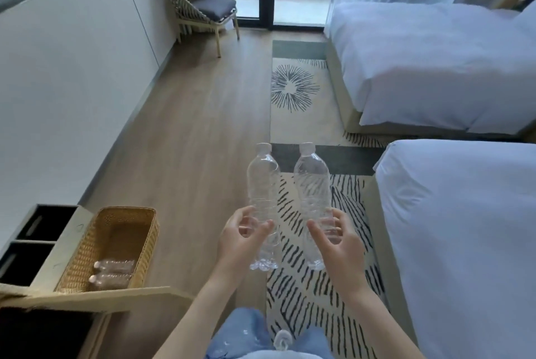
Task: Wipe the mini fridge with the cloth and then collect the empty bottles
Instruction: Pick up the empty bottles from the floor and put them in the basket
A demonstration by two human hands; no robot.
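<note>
My left hand (pixel 243 238) grips the lower part of a clear empty plastic bottle (pixel 263 181), held upright over the floor. My right hand (pixel 338 238) grips a second clear empty bottle (pixel 311 181) the same way, just to the right of the first. Both bottles have white caps on. To my lower left a wicker basket (pixel 87 248) stands on a light wooden shelf top, and two more empty bottles (pixel 114 271) lie in its near end. No cloth and no mini fridge can be made out.
Dark open compartments (pixel 34 238) lie left of the basket. Two white beds (pixel 464 213) stand on the right, with a patterned rug (pixel 304 114) beside them. A woven chair (pixel 203 4) sits by the glass door at the far end. Wooden floor runs up the middle.
</note>
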